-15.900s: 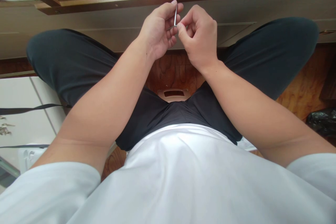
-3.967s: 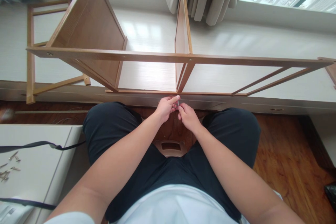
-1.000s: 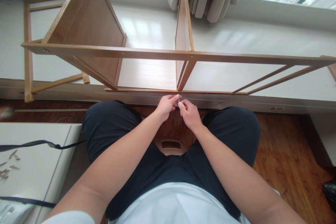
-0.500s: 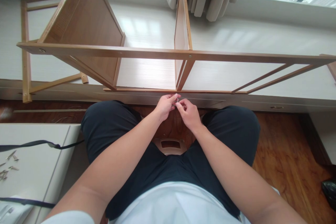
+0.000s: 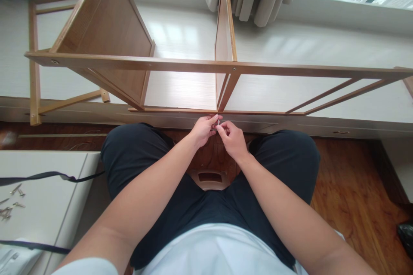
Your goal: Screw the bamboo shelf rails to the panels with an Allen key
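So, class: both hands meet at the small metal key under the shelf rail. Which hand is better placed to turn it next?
Probably the right hand: its fingertips pinch the key, while the left hand only steadies beside it, under the rail.

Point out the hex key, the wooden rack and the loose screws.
hex key (image 5: 218,121), head view, shaft between both hands.
rack (image 5: 180,66), head view, top rail.
screws (image 5: 9,207), head view, middle of the pile.

I see white short-sleeve tee (image 5: 219,249), dark navy trousers (image 5: 284,159); forearms bare, no watch/rings on hands.
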`<state>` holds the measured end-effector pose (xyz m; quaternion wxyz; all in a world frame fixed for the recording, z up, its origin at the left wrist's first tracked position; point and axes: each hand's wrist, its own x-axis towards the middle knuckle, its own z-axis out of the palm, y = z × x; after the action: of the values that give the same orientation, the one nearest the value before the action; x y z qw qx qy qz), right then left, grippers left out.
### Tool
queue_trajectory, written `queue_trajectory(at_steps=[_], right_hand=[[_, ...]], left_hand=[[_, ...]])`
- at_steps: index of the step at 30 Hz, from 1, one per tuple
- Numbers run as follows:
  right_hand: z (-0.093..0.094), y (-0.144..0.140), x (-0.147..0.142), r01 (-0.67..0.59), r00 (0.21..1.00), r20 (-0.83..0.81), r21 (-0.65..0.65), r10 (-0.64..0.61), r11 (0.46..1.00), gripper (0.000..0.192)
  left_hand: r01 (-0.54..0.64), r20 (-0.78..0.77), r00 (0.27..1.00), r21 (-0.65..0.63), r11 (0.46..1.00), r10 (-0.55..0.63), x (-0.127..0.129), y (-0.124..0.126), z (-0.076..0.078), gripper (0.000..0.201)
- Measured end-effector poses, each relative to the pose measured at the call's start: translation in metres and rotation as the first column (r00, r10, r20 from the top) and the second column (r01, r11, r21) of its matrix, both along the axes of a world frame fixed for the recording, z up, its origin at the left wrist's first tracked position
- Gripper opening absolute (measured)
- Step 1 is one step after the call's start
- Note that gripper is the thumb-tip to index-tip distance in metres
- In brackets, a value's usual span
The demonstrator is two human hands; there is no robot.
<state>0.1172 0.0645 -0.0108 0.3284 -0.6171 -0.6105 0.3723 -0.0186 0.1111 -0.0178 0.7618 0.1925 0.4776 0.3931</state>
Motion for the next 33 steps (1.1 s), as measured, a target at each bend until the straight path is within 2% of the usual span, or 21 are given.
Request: queue_trajectory(at_steps=[11,20,25,30,33], right_hand=[[0.001,0.0,0.0,-0.006,0.999,-0.035,-0.007,0.006,1.0,0.028],[-0.003,0.002,-0.001,0.018,0.982,-0.188,-0.081,-0.033,0.997,0.033],[-0.009,0.004,-0.003,0.018,0.947,-0.312,-0.189,-0.078,0.982,0.033],[-0.01,0.006,-0.007,-0.026,0.887,-0.439,-0.355,-0.142,0.934,0.036],[-0.009,0.007,-0.008,-0.05,0.862,-0.478,-0.408,-0.167,0.912,0.039]], left_hand=[[0.006,0.005,1.0,-0.002,1.0,-0.006,-0.001,0.0,0.002,0.027],[0.004,-0.019,1.0,-0.011,1.0,-0.004,-0.001,-0.001,0.005,0.028],[0.003,-0.038,0.999,-0.004,1.0,-0.003,-0.001,-0.002,0.007,0.032],[0.0,-0.072,0.997,-0.001,1.0,0.0,0.0,-0.002,0.007,0.033],[-0.003,-0.1,0.995,0.005,1.0,0.004,0.0,-0.003,0.007,0.035]])
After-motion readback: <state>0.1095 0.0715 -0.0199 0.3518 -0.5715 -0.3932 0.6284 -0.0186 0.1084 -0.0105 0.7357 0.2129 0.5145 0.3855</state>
